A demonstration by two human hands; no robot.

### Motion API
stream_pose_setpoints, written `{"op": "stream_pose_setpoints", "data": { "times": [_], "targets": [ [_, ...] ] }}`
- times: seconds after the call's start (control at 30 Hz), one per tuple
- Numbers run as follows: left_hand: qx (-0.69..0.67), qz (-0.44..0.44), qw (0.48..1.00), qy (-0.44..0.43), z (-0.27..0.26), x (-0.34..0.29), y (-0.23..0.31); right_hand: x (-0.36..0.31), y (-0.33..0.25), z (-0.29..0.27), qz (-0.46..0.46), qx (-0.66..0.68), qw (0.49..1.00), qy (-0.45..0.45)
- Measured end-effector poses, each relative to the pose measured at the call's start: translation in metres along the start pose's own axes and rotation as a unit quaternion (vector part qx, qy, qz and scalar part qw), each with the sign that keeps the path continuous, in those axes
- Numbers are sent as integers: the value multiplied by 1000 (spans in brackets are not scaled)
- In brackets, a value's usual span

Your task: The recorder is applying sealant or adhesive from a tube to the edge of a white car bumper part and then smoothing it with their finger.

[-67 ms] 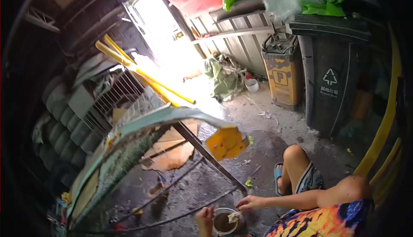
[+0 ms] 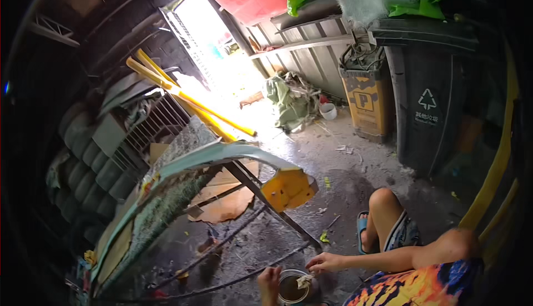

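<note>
Small round tin can [image 2: 291,288] with metal rim, open top up, upright on the concrete floor at about 6 o'clock, partly cut by the lower edge; dark brown liquid inside; pale crumpled scrap [image 2: 303,281] resting on rim at 2 o'clock

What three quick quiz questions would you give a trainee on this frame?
1. True or false: the left hand is at the side of the round tin.
2. What does the right hand hold over the tin? A) small pale scrap B) hammer C) nothing
3. What colour is the flat plate on the metal frame above the hands?
Key: 1 true; 2 A; 3 yellow.
</note>
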State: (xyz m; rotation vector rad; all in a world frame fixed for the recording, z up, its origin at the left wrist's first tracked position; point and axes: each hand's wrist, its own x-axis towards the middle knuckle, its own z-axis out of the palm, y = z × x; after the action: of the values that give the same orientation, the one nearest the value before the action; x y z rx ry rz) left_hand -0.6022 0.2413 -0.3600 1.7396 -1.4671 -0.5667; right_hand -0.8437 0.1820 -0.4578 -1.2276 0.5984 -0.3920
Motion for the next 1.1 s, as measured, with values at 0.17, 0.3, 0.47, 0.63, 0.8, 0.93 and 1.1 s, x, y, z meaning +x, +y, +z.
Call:
{"op": "stream_pose_setpoints", "data": {
  "times": [0.17, 0.3, 0.47, 0.63, 0.8, 0.93, 1.1],
  "targets": [
    [-69, -2, 998, 13, 34, -19, 32, -33, -67, 12, -161, 47, 985, 40],
    [-205, -75, 976, 4, 55, -38, 65, -42, -86, 11, -226, 11, 973, 30],
    [-229, -104, 968, -18, 56, -43, 96, -60, -102, 6, -232, -14, 970, 68],
    [-176, -37, 983, -45, 62, -34, 127, -61, -97, -5, -320, -53, 939, 112],
    [-107, -3, 994, -26, 44, -23, 127, -51, -129, -25, -384, -102, 915, 70],
    [-24, 140, 985, 102, 4, 6, 177, -40, -166, -77, -286, -235, 929, -26],
    [151, 345, 884, 276, -59, 19, 277, 9, -171, -112, -203, -382, 885, -170]
  ]
}}
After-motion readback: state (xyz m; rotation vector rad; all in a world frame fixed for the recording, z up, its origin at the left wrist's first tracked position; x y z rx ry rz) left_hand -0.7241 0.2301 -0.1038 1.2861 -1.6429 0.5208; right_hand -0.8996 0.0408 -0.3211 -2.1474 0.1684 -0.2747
